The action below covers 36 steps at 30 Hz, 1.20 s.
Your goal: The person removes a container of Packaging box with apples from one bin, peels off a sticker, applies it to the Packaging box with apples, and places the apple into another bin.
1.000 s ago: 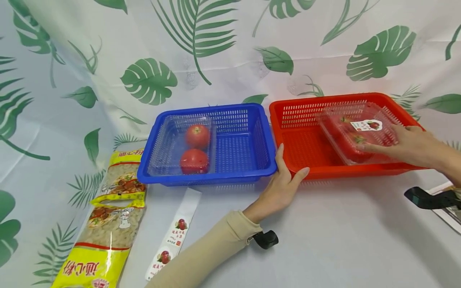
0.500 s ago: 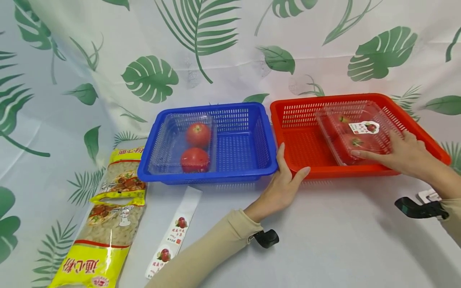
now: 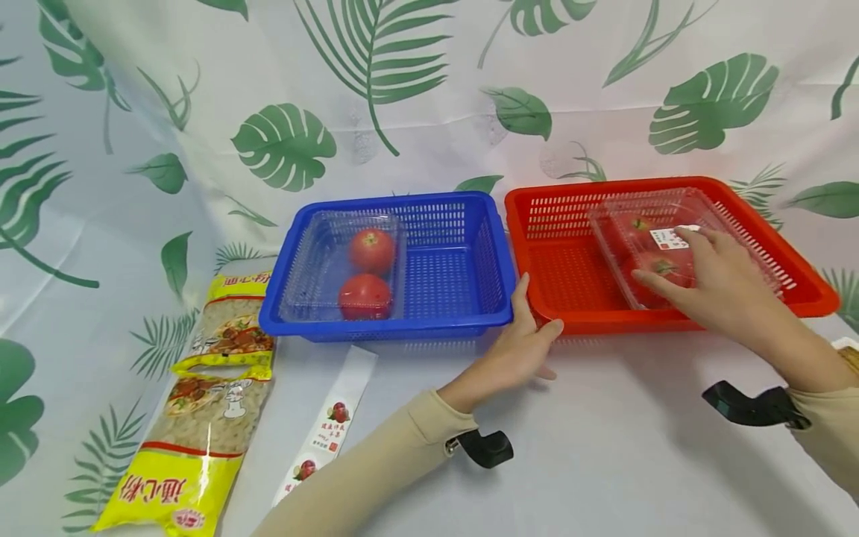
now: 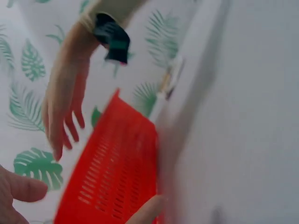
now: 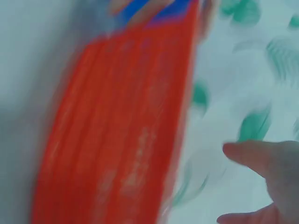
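Nearest, a beige sleeve (image 3: 376,470) reaches in from 7 o'clock over the bench (image 3: 577,455), and a second sleeve (image 3: 832,436) comes from 4 o'clock, each with a black strap (image 3: 479,447) at the wrist. A yellow packet (image 3: 184,455) lies at 8 o'clock, with another packet (image 3: 235,317) end to end beyond it; at 7 o'clock is a paper strip (image 3: 326,436) of fruit stickers. The left hand (image 3: 506,350) is toward 5 o'clock by the near corners of both baskets, unclenched, its index finger stretched up at the gap between them and its thumb apart; whether it touches either rim I cannot tell. At 3 o'clock the right hand (image 3: 725,287) is over the labelled box (image 3: 661,220), released, fingers and thumb spread (the right wrist view, blurred as it is, shows only patterned cloth between two fingertips). That clear box sits at the 3 o'clock end of the red basket (image 3: 567,276), two red fruits (image 3: 663,262) showing inside, its white label (image 3: 666,240) partly behind the fingers. Just beside, toward 9 o'clock, the blue basket (image 3: 439,283) holds a second box (image 3: 318,268) in its 9 o'clock half, with two more fruits (image 3: 372,251) inside. Farthest, at 12 o'clock, hangs white cloth (image 3: 470,149) with green leaves.
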Each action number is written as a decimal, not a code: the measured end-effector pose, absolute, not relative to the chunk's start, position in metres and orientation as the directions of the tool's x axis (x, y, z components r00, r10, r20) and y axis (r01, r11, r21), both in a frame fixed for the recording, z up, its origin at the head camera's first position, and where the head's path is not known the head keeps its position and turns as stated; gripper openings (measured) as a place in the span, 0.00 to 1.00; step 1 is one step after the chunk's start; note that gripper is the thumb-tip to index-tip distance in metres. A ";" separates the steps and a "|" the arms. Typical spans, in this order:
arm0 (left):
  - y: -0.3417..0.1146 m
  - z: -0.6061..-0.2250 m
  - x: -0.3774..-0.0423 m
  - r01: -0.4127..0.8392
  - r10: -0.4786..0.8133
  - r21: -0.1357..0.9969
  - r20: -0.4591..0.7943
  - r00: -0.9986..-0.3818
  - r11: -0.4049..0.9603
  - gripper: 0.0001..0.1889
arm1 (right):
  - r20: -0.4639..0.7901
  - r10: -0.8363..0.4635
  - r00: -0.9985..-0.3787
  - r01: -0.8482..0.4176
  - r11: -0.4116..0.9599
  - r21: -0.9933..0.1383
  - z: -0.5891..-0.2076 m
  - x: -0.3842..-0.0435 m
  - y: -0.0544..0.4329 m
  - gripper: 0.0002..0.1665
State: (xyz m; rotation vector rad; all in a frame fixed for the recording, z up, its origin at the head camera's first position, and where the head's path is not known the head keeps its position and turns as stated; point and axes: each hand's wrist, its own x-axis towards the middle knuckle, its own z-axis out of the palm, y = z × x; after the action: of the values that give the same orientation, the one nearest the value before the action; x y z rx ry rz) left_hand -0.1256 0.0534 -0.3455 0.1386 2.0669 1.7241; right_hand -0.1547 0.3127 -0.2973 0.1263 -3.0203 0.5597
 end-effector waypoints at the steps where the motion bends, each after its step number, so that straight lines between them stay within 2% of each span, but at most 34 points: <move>1: 0.049 -0.342 -0.123 -0.242 0.370 0.953 -0.294 -0.881 0.180 0.43 | 0.107 -0.093 -0.990 -0.128 0.912 -0.391 -0.294 -0.152 0.302 0.51; 4: 0.027 -0.329 -0.113 -0.313 0.474 0.943 -0.327 -0.818 0.111 0.42 | 0.188 -0.157 -0.970 -0.230 0.845 -0.482 -0.286 -0.143 0.270 0.45; 6: 0.007 -0.320 -0.106 -0.291 0.527 0.947 -0.317 -0.788 0.134 0.41 | 0.247 -0.197 -0.949 -0.302 0.800 -0.519 -0.281 -0.138 0.248 0.42; 8: -0.016 -0.313 -0.100 -0.208 0.566 0.964 -0.265 -0.781 0.165 0.38 | 0.295 -0.231 -0.927 -0.360 0.762 -0.538 -0.277 -0.134 0.227 0.39; 11: -0.052 -0.305 -0.094 -0.002 0.540 0.966 -0.146 -0.829 0.259 0.33 | 0.355 -0.292 -0.888 -0.452 0.693 -0.562 -0.272 -0.129 0.200 0.34; 14: -0.090 -0.303 -0.093 0.208 0.460 0.900 0.009 -0.888 0.384 0.29 | 0.359 -0.347 -0.867 -0.499 0.627 -0.599 -0.270 -0.128 0.177 0.30; 17: -0.131 -0.302 -0.096 0.289 0.325 0.792 0.121 -0.938 0.538 0.29 | 0.293 -0.387 -0.874 -0.478 0.576 -0.664 -0.270 -0.128 0.159 0.29; 20: -0.170 -0.299 -0.101 0.255 0.164 0.689 0.197 -0.967 0.678 0.35 | 0.198 -0.419 -0.886 -0.416 0.530 -0.739 -0.273 -0.130 0.146 0.29; 25: -0.219 -0.301 -0.119 0.120 -0.014 0.583 0.221 -0.975 0.804 0.53 | 0.053 -0.460 -0.886 -0.290 0.464 -0.837 -0.286 -0.143 0.125 0.29; 29: -0.236 -0.315 -0.133 0.017 -0.046 0.620 0.085 -0.995 0.785 0.64 | -0.060 -0.461 -0.885 -0.165 0.433 -0.886 -0.296 -0.158 0.106 0.31; 33: -0.245 -0.326 -0.142 -0.085 -0.037 0.711 -0.082 -0.996 0.698 0.68 | -0.179 -0.453 -0.873 -0.010 0.384 -0.923 -0.301 -0.172 0.084 0.34; 36: -0.249 -0.331 -0.148 -0.133 -0.021 0.735 -0.160 -0.987 0.665 0.70 | -0.248 -0.443 -0.861 0.093 0.342 -0.935 -0.306 -0.184 0.070 0.37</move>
State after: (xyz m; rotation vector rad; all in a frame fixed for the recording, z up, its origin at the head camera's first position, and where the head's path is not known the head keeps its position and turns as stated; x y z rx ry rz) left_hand -0.1480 -0.2486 -0.3306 -0.1278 2.7390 1.2255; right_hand -0.1843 0.0703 -0.3056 0.4164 -2.9233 2.0991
